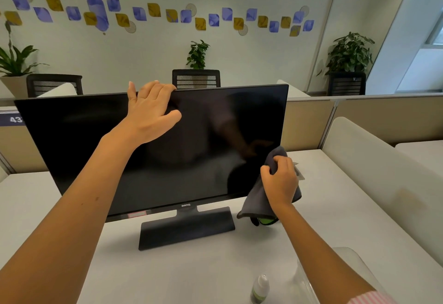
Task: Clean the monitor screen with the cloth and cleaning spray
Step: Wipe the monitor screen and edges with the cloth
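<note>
A black monitor (96, 140) stands on a dark flat base on the white desk, its screen off. My left hand (151, 109) rests on the top edge of the monitor, fingers curled over the bezel. My right hand (280, 180) grips a grey cloth (256, 205) bunched against the lower right corner of the screen. The cloth hangs down past the bottom bezel. A small spray bottle (260, 288) with a white cap and green label stands on the desk near the front edge, under my right forearm.
A green and black object (266, 221) lies on the desk (335, 207) under the cloth. A clear plastic item (347, 263) sits at the front right. Beige partitions bound the desk at back and right. Chairs and potted plants stand beyond.
</note>
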Demonstrator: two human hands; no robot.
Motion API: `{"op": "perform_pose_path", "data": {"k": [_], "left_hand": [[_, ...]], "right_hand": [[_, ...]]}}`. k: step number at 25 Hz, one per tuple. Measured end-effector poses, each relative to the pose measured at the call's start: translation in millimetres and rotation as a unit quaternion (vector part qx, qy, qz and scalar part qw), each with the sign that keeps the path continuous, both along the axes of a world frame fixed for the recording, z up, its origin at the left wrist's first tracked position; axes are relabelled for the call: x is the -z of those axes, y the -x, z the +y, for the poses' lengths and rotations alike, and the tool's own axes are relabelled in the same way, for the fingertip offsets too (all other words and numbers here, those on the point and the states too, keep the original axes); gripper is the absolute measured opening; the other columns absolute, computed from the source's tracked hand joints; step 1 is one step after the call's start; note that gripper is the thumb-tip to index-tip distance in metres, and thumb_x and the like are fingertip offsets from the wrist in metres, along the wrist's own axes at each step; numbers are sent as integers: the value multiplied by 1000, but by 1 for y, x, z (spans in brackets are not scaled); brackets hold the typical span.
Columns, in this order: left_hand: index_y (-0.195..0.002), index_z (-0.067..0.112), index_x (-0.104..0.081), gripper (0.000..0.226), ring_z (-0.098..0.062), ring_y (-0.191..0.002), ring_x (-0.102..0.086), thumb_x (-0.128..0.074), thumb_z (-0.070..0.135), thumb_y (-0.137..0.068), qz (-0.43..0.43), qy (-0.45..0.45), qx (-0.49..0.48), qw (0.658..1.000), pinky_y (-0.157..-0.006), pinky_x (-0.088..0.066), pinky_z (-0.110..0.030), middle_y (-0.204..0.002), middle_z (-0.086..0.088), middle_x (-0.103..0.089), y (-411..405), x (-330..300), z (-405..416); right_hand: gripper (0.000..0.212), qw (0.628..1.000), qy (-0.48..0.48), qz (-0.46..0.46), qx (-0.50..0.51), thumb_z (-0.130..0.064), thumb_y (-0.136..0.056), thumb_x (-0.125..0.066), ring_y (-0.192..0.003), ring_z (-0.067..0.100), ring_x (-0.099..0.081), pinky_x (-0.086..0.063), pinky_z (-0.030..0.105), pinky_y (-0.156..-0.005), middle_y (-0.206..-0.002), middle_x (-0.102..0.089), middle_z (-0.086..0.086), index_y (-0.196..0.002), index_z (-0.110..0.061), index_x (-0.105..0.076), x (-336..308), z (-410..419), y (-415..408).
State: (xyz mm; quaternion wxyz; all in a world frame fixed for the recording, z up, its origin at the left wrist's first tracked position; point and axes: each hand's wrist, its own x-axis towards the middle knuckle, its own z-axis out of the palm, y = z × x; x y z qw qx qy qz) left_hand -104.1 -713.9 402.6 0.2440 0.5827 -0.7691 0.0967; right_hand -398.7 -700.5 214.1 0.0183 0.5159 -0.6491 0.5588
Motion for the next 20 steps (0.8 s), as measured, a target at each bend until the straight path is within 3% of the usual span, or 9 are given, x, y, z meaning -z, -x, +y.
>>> {"op": "perform_pose_path", "data": {"k": [8,11,15,20], "left_hand": [[-131,23,-34,60,-22,-142,-8,-32,41,-74,16,21,5,1000,-109,19,-49,-143,-5,-35,-1,5,-3],[-130,23,-34,59,-22,-142,-8,-33,40,-74,19,21,2,1000,-109,19,-49,-142,-5,-35,-2,5,-1],[-130,22,-34,60,-20,-142,-5,-32,39,-73,24,19,6,1000,-109,20,-48,-142,-5,-34,-2,5,2],[-131,21,-34,62,-19,-143,-3,-32,37,-72,22,13,7,1000,-109,20,-48,-143,-4,-33,-1,3,3]], "right_hand": [[27,992,-129,-11,7,-22,-86,-65,-94,27,-63,-54,40,-86,-108,-66,11,-108,-8,-60,48,14,4],[26,991,-129,-16,-22,-20,-86,-61,-96,24,-58,-49,32,-82,-110,-60,8,-111,-12,-58,50,13,8],[28,996,-62,-65,-17,-17,-90,-60,-102,27,-60,-45,29,-86,-117,-61,13,-116,-8,-60,42,10,4],[25,997,53,-51,-7,-14,-88,-62,-94,28,-64,-49,28,-82,-107,-66,17,-110,-3,-65,-6,-5,1]]}}
